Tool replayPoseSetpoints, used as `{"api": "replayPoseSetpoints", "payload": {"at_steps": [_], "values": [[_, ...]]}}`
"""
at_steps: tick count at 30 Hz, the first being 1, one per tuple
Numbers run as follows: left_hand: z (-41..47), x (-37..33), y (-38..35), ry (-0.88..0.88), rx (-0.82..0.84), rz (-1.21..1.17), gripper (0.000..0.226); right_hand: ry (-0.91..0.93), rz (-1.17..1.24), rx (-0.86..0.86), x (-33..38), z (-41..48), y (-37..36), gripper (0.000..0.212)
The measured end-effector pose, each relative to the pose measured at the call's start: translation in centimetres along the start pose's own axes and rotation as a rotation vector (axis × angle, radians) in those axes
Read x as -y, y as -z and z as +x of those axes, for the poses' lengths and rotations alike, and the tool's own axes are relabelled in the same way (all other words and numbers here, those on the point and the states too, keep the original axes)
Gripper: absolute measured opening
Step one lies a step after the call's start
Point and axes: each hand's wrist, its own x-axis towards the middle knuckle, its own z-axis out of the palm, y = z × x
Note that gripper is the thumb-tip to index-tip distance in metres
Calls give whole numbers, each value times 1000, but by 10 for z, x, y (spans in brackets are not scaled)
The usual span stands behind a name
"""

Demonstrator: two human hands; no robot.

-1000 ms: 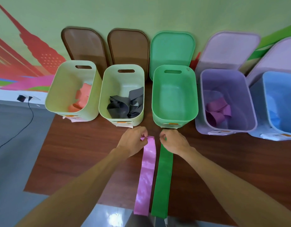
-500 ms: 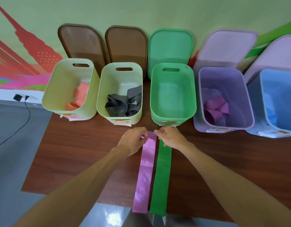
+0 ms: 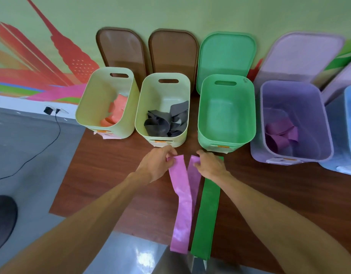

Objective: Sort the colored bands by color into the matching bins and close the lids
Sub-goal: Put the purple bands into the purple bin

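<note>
Head view: at frame centre, the two layers of the pink band's point(image 3: 181, 196) upper end are pinched apart, one by the left hand point(image 3: 156, 165), one by the right hand point(image 3: 210, 166). The green band point(image 3: 207, 214) is laid flat just right of it on the table point(image 3: 111, 175), below the open green bin point(image 3: 227, 142).

You have bare counter point(image 3: 103, 175) left and right; straight ahead, the green bin point(image 3: 226, 143) and nearer cream bin point(image 3: 177, 135) stand in the way.
</note>
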Motion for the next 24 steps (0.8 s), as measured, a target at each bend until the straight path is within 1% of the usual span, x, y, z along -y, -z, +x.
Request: {"api": "replayPoseSetpoints", "payload": {"at_steps": [4, 7, 10, 14, 18, 21, 24], "values": [[-4, 2, 13, -3, -36, 27, 27, 27, -56, -129, 9, -2, -6, 15], [-4, -1, 24, 6, -105, 6, 26, 82, -19, -180, 13, -9, 3, 5], [-5, -13, 39, -1, -196, -64, 21, 189, -9, -210, 18, -24, 23, 9], [-8, -32, 59, -78, -255, -139, 16, 362, -139, -274, 22, -52, 56, 12], [-11, -59, 84, -176, -281, -189, 12, 408, -233, -342, 20, -80, 96, 11], [-10, -88, 105, -248, -275, -220, 13, 373, -192, -379, 17, -98, 127, 12], [-7, -118, 122, -320, -281, -223, 15, 367, 3, -409, 10, -112, 157, 12]]}}
